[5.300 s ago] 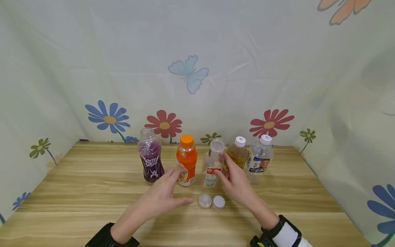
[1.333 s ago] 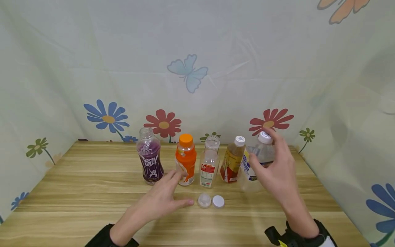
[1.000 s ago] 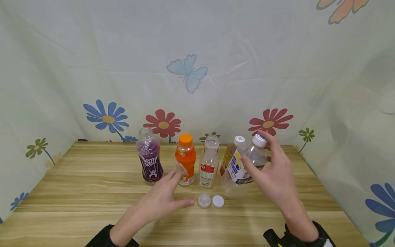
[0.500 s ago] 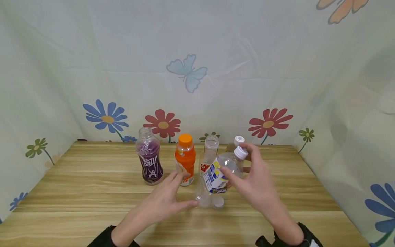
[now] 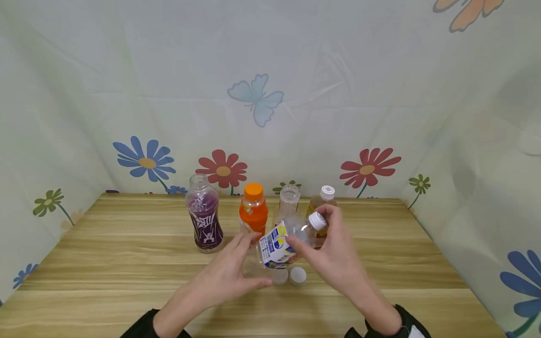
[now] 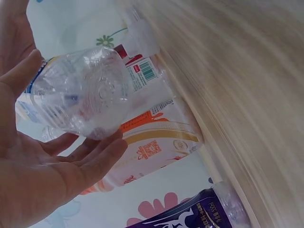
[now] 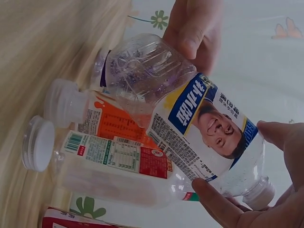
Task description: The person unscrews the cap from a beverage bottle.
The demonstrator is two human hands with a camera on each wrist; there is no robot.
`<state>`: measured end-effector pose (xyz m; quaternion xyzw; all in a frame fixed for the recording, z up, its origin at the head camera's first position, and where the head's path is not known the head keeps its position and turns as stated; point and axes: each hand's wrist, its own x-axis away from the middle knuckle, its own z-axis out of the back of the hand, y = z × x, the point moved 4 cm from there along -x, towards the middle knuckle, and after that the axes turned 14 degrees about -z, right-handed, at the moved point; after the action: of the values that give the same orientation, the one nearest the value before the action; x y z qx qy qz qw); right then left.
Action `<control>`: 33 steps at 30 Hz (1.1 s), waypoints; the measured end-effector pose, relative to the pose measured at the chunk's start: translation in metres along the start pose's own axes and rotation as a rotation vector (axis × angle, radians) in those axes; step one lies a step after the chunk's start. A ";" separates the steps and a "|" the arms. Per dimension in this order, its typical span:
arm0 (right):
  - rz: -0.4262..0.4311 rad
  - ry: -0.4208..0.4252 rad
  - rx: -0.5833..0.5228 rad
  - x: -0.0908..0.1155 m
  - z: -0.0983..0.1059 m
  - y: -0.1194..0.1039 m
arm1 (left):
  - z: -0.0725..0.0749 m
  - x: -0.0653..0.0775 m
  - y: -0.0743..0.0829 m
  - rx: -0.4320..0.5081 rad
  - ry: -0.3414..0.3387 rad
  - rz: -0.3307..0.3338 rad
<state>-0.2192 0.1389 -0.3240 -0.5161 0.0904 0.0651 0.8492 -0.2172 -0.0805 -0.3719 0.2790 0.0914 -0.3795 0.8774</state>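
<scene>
My right hand [image 5: 338, 253] grips a clear plastic bottle [image 5: 302, 230] near its shoulder, fingers behind the neck and thumb across the label. The bottle has a white cap [image 5: 317, 220] and a blue, yellow and white label [image 7: 204, 123]. It leans with its base toward my left hand [image 5: 224, 272]. That hand is spread, thumb and fingers either side of the clear base [image 6: 95, 90]. Beneath the bottle lie a translucent cap [image 7: 64, 102] and a white cap [image 5: 297, 276] on the wooden table [image 5: 139, 263].
Behind my hands stand a purple-labelled bottle without a cap [image 5: 204, 216], an orange-capped bottle [image 5: 253, 209], an uncapped clear bottle [image 5: 289, 197] and an amber bottle [image 5: 322, 203] with a white cap. A flowered cloth [image 5: 317, 117] hangs at the back.
My right hand has taken the clear bottle from the right end of the row, carried it left and tilted it, base toward my left hand. My left hand has barely moved.
</scene>
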 end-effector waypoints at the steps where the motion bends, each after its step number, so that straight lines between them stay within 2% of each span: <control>1: -0.005 -0.005 -0.003 0.000 -0.002 0.001 | 0.000 0.000 0.000 0.002 0.005 -0.002; 13: -0.012 0.015 0.093 0.003 -0.014 0.004 | 0.000 -0.001 0.000 -0.011 0.019 -0.015; 25: -0.005 -0.004 0.076 0.003 -0.018 0.006 | 0.001 0.000 -0.001 -0.034 0.019 -0.048; 30: 0.037 -0.046 0.016 0.001 -0.017 0.007 | 0.003 0.000 -0.001 -0.064 0.038 -0.048; 33: 0.087 -0.043 0.035 0.000 -0.014 0.008 | 0.004 0.000 -0.001 -0.078 0.049 -0.047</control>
<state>-0.2222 0.1298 -0.3377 -0.4951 0.0957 0.1111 0.8564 -0.2176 -0.0832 -0.3694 0.2514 0.1344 -0.3893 0.8759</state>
